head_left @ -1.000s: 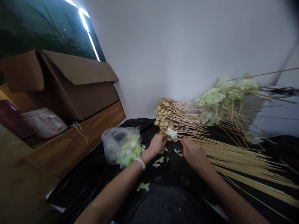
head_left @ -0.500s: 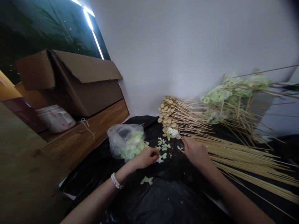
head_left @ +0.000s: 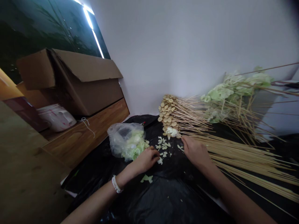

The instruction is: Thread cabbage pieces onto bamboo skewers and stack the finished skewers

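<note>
On black plastic sheeting (head_left: 177, 186), a rounded clear plastic bag (head_left: 119, 137) is set left of round beige skewered slices (head_left: 167, 112); thin tan wooden sticks (head_left: 247, 158) are laid at right.

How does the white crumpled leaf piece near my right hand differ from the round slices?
The leaf piece is white and crumpled; the round slices are flat, yellowish discs. The leaf piece sits close to the right hand; most slices lie farther away. Both look pale.
</note>
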The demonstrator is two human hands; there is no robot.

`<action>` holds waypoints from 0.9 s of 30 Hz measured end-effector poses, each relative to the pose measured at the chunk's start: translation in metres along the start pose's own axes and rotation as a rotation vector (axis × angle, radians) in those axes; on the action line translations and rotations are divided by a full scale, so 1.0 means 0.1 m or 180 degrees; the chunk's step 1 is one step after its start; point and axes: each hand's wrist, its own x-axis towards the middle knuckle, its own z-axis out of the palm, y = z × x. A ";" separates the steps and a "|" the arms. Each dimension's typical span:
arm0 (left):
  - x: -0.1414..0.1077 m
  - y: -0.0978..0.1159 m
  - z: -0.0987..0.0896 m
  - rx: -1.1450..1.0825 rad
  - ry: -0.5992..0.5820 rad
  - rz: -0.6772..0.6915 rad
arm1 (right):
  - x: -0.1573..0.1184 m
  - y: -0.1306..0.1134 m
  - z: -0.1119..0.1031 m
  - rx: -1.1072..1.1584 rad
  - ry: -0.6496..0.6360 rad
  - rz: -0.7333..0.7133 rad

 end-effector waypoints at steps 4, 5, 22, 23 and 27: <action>-0.01 -0.03 0.02 0.0000 -0.0045 -0.0037 | 0.00 -0.01 0.00 0.0006 -0.0043 0.0015; -0.01 -0.04 0.03 0.0003 -0.0046 -0.0064 | 0.00 -0.01 -0.01 0.0023 -0.0053 0.0022; -0.04 0.00 0.05 -0.0434 -0.0037 -0.0261 | -0.01 0.00 0.02 -0.0019 -0.0049 -0.0030; -0.04 0.00 0.05 -0.0431 0.0020 -0.0254 | -0.01 0.00 0.03 -0.0020 -0.0042 -0.0033; -0.01 0.02 0.00 -0.0634 0.0262 -0.0233 | -0.01 0.01 0.02 0.0089 -0.0022 -0.0032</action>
